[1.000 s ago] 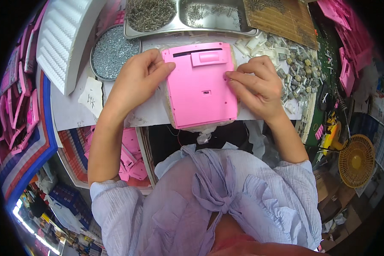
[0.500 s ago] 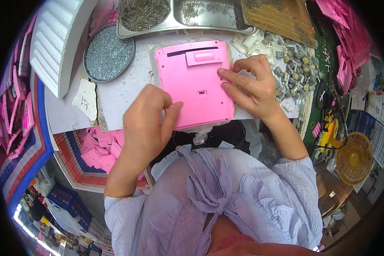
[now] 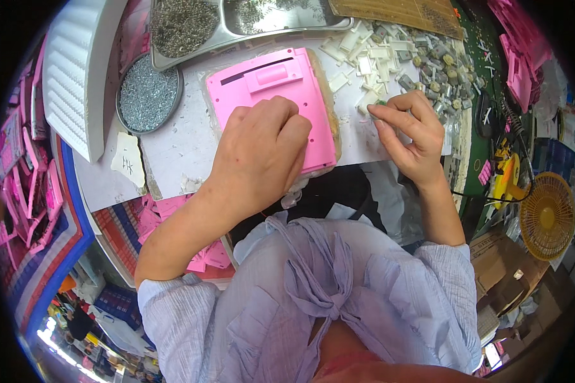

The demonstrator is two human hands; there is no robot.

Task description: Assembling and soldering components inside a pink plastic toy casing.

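Note:
A flat pink plastic case (image 3: 316,143) lies on the worktable in front of me, with a dark slot and a raised latch-like part near its far edge. My left hand (image 3: 262,150) is over its near half, knuckles up. The fingers are curled in and their tips are hidden, so what they hold, if anything, does not show. To the right of the case, my right hand (image 3: 410,137) has thumb and forefinger bent together beside the near edge of a heap of small white plastic parts (image 3: 380,60). A tiny green spot shows by the fingertips; I cannot make out anything gripped.
Small screws fill a round dish (image 3: 150,96) at the left and a metal tray (image 3: 220,38) at the back. Small grey motor-like parts (image 3: 444,64) lie at the right. Pink pieces (image 3: 207,255) fill a bin below the table edge. A yellow fan (image 3: 547,216) stands far right.
My left hand has moved right, onto the case. My right hand has left the case's right side and shifted right toward the white parts. The view has shifted somewhat.

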